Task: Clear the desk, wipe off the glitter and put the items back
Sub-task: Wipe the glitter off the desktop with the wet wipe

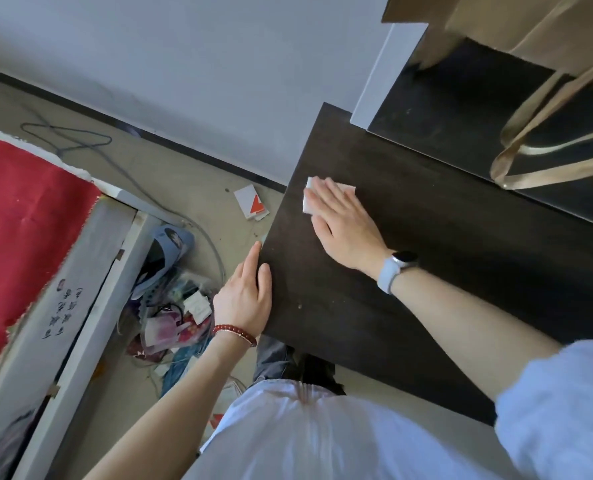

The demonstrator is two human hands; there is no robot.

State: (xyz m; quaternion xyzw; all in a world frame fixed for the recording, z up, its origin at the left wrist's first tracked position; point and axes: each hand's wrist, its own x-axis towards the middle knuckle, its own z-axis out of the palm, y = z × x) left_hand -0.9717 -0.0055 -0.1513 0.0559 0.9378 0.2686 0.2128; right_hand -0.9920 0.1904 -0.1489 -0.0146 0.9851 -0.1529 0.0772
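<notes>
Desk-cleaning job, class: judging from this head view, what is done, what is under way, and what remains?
Done: the dark desk top shows no items. Under way: the right hand presses a white wipe flat near its far corner; the left hand rests at its edge. Left: finishing wiping, returning items.

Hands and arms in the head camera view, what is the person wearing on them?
The left hand has a dark red beaded bracelet round its wrist, and that forearm is bare. The right hand has a smartwatch with a dark round face on a pale grey strap; higher up, a light blue sleeve covers the upper arm.
</notes>
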